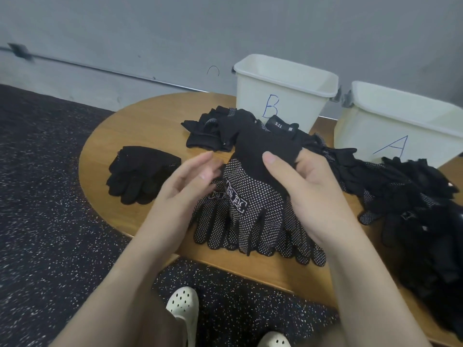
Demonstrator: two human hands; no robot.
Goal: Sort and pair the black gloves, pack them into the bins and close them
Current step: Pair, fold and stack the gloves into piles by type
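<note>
Head view: right hand [304,186] grips a dotted glove [253,196] by its cuff; left hand [186,182], at its nine o'clock, seems slack and empty.

Wall [175,28]: grey, plain, crossed by a thin metal conduit [100,69] | Floor [37,196]: dark, white-speckled | Table [130,126]: rounded wooden top, set against the wall | Light: even, diffuse
</note>
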